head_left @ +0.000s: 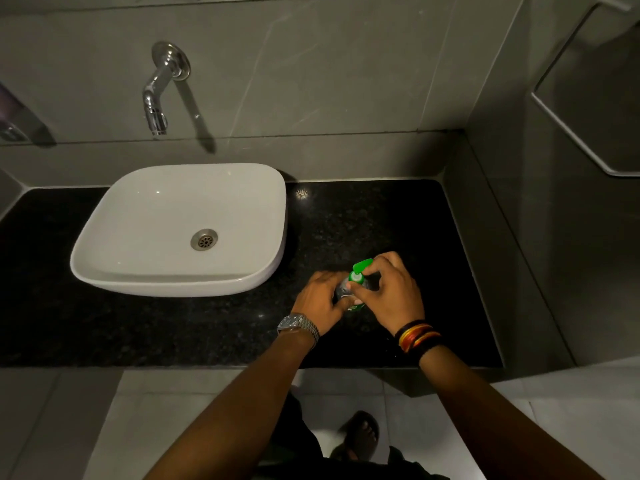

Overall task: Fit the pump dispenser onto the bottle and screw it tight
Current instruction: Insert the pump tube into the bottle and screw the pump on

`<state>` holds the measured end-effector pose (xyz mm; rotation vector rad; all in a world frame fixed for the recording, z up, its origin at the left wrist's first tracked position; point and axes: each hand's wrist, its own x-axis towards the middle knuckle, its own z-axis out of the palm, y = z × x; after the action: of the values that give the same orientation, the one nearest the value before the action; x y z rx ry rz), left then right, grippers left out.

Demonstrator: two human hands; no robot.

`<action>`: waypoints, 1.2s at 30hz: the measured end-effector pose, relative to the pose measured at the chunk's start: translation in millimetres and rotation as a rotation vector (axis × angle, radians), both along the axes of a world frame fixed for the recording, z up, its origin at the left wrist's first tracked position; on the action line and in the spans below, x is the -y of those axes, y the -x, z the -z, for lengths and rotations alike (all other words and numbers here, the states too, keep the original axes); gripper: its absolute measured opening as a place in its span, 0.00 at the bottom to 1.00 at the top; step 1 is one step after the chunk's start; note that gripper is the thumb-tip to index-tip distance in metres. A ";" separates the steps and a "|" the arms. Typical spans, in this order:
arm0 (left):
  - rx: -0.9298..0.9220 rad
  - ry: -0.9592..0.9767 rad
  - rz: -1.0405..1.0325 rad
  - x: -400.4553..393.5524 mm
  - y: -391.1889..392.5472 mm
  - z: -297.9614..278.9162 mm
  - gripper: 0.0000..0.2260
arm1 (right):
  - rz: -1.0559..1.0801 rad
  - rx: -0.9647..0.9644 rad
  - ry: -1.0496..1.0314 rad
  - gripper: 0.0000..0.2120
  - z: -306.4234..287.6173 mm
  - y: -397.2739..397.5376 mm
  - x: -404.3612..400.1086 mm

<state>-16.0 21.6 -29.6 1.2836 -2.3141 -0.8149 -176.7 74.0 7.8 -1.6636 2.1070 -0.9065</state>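
A small clear bottle (345,289) with a green label stands on the black granite counter (381,220), right of the basin. A green pump dispenser (360,268) sits on the bottle's neck, its spout pointing up and to the right. My left hand (320,299) wraps the bottle's body from the left. My right hand (391,289) pinches the pump's collar from the right with thumb and fingers. Most of the bottle is hidden by both hands.
A white vessel basin (180,230) stands on the counter's left half under a chrome wall spout (157,95). Grey tiled walls close the back and right side. The counter's front edge runs under my forearms.
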 end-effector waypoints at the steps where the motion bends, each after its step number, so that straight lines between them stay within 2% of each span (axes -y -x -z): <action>1: -0.003 0.003 -0.001 0.4 -1.1 0.5 0.21 | 0.026 -0.001 -0.015 0.18 -0.8 -2.0 2.0; 5: -0.011 0.004 0.004 1.8 -1.4 1.8 0.21 | 0.025 -0.015 -0.034 0.23 3.2 -1.7 0.6; 10: -0.005 -0.004 0.007 3.0 -1.5 3.0 0.22 | 0.009 -0.003 0.005 0.17 8.3 1.5 -2.8; 14: -0.006 -0.003 0.022 5.4 -1.8 2.4 0.21 | 0.045 0.026 -0.058 0.22 3.0 -0.5 6.6; 17: -0.001 0.000 0.033 6.7 -2.3 3.1 0.21 | 0.007 0.127 -0.048 0.26 4.3 0.0 3.8; 21: 0.011 0.000 0.044 7.6 -2.9 3.5 0.21 | -0.011 0.125 -0.005 0.18 6.1 0.1 4.2; 24: 0.000 -0.003 0.052 8.3 -2.3 2.9 0.20 | 0.081 0.088 -0.063 0.21 2.6 -1.5 9.3; 27: -0.005 -0.007 0.052 8.9 -2.8 3.3 0.20 | 0.026 0.148 -0.090 0.26 2.9 -2.0 5.7; 32: -0.007 -0.004 0.042 7.8 -2.7 4.5 0.22 | -0.038 0.119 -0.015 0.15 3.9 3.4 0.7; 36: -0.006 -0.009 0.040 7.7 -2.8 3.9 0.21 | 0.000 0.108 -0.045 0.18 -0.5 2.3 7.9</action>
<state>-13.2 13.8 -33.5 1.2404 -2.3414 -0.8415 -179.0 66.0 8.3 -1.5574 2.0408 -0.9199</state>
